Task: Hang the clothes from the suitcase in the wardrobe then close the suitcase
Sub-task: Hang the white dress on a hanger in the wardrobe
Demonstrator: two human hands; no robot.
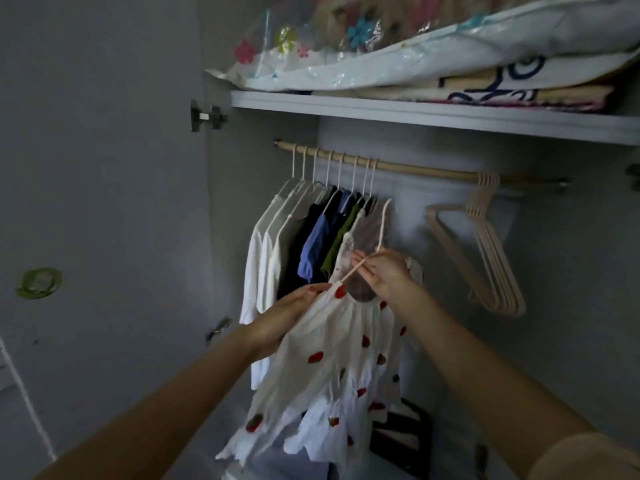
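white strawberry dress is pinched by the left hand, its hanger gripped by the right hand; the hook should be lifted squarely over the rail.

Home bedroom or closet area, view into open built-in wardrobe. Wooden hanging rail across centre, 10 to 3 o'clock. Row of small garments on pale hangers at rail's left end; bunch of empty pink hangers at 2 o'clock. White shelf at 12 o'clock holding bagged bedding and folded blanket. Door hinge at 10 o'clock. Dim indoor light.
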